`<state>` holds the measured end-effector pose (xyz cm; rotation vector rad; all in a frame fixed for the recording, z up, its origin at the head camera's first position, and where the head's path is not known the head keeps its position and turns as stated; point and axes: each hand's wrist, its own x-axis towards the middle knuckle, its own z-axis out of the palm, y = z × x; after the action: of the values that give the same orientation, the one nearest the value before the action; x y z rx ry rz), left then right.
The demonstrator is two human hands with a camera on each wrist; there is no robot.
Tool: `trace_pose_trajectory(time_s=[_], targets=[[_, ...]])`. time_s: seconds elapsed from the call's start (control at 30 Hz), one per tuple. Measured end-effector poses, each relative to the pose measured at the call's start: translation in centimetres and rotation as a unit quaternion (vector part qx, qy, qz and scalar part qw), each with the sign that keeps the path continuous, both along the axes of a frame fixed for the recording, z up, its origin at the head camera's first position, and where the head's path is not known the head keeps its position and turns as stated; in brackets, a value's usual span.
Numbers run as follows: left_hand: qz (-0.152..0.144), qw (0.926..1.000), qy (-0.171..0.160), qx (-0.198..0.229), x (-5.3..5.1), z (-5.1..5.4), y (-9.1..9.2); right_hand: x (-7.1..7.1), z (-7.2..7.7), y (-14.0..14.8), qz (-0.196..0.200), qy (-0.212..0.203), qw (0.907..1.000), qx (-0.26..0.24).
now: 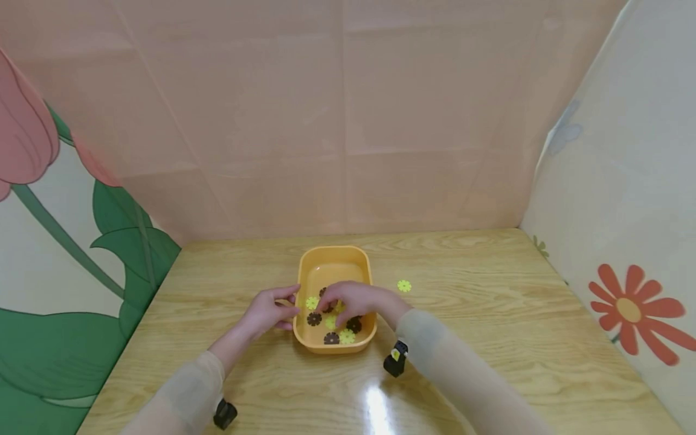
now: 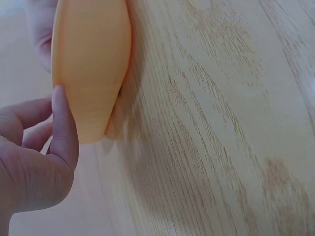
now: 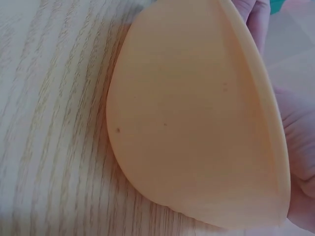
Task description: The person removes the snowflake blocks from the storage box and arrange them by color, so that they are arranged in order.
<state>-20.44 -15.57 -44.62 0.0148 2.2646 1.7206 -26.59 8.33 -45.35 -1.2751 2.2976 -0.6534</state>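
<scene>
Discs [image 1: 314,318], yellow and dark brown, where are they?

Mostly in the tray [image 1: 335,257], across its middle and near half. They lie under and around the right grip [image 1: 356,298], which reaches in over the right side.

Which ones sit closest to it?

A yellow and a dark one lie just left of its fingertips, and another yellow one shows by the thumb. A dark one is partly tucked under the hand at the right, and a dark and a yellow sit side by side at the near end.

How wide is that grip?

Finger and thumb are bent and visibly parted, tips down among the discs. Whether it has hold of one, I can't tell.

And the left grip [image 1: 269,311]?

Loosely spread, thumb and fingers apart, fingertips touching the tray's left wall from outside.

Anything outside the tray?

One stray disc [image 1: 404,286], yellow, flat on the desk [image 1: 489,314], right of the tray and beyond the right wrist.
</scene>
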Motion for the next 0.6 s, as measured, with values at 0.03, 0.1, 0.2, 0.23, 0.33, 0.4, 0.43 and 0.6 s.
trace_pose_trajectory(time_s=[0.03,0.1,0.2,0.23,0.33,0.4,0.43,0.6], targets=[[0.000,1.0000,-0.001,-0.001,0.0,0.0,0.0,0.0,0.0,-0.1,0.000,0.000,1.0000,0.002],[0.001,1.0000,-0.002,-0.003,-0.1,0.0,0.0,0.0,-0.2,-0.2,0.002,0.007,0.9999,0.008],[0.000,1.0000,-0.002,-0.004,0.0,0.0,-0.1,0.0,-0.4,-0.3,0.002,0.020,0.9996,0.020],[-0.001,1.0000,-0.001,-0.004,0.0,0.0,-0.1,0.0,-0.4,-0.4,0.003,0.028,0.9993,0.027],[-0.004,1.0000,0.000,-0.003,0.0,0.0,-0.1,0.1,-0.6,-0.5,0.008,0.047,0.9981,0.040],[-0.005,1.0000,0.001,-0.003,0.0,0.0,-0.1,0.2,-0.7,-0.6,0.010,0.063,0.9967,0.050],[-0.004,1.0000,0.000,-0.003,0.0,0.0,-0.1,0.2,-0.8,-0.7,0.009,0.071,0.9959,0.056],[-0.002,1.0000,0.000,-0.002,0.0,-0.2,-0.1,0.3,-1.2,-0.9,0.002,0.102,0.9922,0.073]])
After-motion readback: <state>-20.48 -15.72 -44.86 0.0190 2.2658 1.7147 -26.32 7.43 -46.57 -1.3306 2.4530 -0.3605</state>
